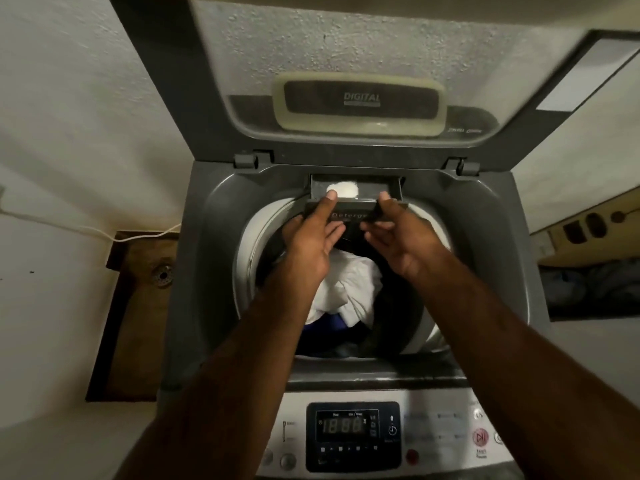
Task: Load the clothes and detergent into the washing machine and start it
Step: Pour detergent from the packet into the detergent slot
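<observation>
Left hand (309,241), right hand (403,239) reach forward (side by side, apart).

Bare hands (310,245) and forearms (249,341)
</observation>
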Demonstrator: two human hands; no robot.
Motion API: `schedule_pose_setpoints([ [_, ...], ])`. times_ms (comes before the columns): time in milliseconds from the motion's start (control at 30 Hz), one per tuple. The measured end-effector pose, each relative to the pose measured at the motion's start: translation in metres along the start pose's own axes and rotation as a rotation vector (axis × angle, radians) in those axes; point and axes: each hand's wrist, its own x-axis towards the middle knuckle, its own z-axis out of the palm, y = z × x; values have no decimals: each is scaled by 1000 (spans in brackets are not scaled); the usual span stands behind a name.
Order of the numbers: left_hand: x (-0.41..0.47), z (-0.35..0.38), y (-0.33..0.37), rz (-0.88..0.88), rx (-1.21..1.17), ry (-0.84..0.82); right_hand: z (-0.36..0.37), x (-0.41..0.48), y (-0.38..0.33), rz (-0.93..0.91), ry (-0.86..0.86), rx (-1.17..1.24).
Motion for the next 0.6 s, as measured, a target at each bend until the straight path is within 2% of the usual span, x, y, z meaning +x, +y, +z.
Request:
schedule_pose_setpoints([
  [600, 21, 18, 20, 30, -122, -13, 17, 34, -15, 2, 57, 82],
])
